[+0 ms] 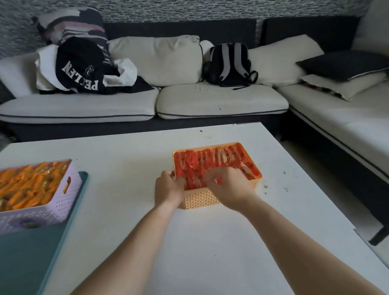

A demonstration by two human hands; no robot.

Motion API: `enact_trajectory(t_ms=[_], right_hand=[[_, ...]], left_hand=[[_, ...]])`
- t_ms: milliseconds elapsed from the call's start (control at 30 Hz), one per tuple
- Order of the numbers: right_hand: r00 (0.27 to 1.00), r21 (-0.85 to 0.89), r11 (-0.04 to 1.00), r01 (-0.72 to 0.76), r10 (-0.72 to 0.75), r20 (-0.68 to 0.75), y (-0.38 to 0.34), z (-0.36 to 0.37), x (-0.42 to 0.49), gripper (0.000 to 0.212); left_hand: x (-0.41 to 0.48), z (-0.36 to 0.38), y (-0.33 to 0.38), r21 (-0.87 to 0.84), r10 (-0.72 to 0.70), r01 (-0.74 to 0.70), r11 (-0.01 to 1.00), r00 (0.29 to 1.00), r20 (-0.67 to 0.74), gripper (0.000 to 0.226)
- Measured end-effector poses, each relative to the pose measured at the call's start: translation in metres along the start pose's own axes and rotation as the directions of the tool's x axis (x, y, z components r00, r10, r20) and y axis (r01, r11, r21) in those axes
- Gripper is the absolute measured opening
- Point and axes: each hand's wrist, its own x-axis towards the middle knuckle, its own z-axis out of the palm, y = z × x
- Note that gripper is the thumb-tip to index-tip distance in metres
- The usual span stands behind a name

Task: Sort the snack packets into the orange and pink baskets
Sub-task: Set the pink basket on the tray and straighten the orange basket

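Pale sofa [221,102] behind, white counter [207,247] in front. An orange basket [200,200] of red packets [199,163] sits right of centre. The left hand [169,189] grips its near-left corner, and the right hand [229,188] curls round red packets at its near end. A pink basket [54,206] of orange packets [22,185] stands at the left edge.

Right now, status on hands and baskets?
Left hand grips orange basket corner. Right hand pinches red packets inside. Pink basket holds orange packets, far left. No obstruction seen.

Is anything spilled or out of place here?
Nothing is spilled. The red packets sit in the orange basket, the orange packets in the pink basket. Only small specks mark the table right of the orange basket.
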Motion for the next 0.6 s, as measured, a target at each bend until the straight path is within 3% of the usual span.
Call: enact_trajectory(t_ms=[67,133,167,233,333,400,500,600], right_hand=[[0.965,-0.042,0.994,-0.099,0.085,-0.248,0.01,-0.011,-0.003,0.028],[0.888,-0.029,0.955,-0.295,0.263,-0.378,0.027,-0.021,-0.011,0.041],[0.858,-0.011,0.914,-0.406,0.377,-0.348,0.034,-0.024,-0.016,0.048],[0.815,0.094,0.825,-0.557,0.565,-0.13,0.043,-0.022,-0.027,0.048],[0.767,0.394,0.661,-0.639,0.584,0.265,0.024,-0.006,-0.038,0.042],[0.76,0.442,0.622,-0.646,0.575,0.302,-0.001,0.001,-0.041,0.04],[0.796,0.361,0.709,-0.606,0.538,0.28,-0.041,0.011,-0.049,0.039],[0.802,0.336,0.737,-0.587,0.472,0.367,-0.086,0.024,-0.061,0.045]], left_hand=[[-0.004,-0.017,-0.007,-0.014,-0.033,0.034,0.999,0.998,0.049,0.023],[-0.012,-0.033,-0.013,-0.044,-0.112,0.117,0.992,0.989,0.101,0.021],[-0.019,-0.043,-0.015,-0.058,-0.146,0.154,0.986,0.982,0.117,0.02],[-0.033,-0.062,-0.018,-0.059,-0.178,0.187,0.981,0.976,0.124,0.019],[-0.05,-0.091,-0.015,0.01,-0.144,0.143,0.99,0.987,0.07,0.021],[-0.059,-0.118,-0.015,0.039,-0.117,0.117,0.992,0.993,0.012,0.022],[-0.077,-0.167,-0.02,0.024,-0.124,0.125,0.992,0.991,-0.041,0.021],[-0.094,-0.222,-0.04,-0.008,-0.168,0.169,0.986,0.974,-0.15,0.016]])
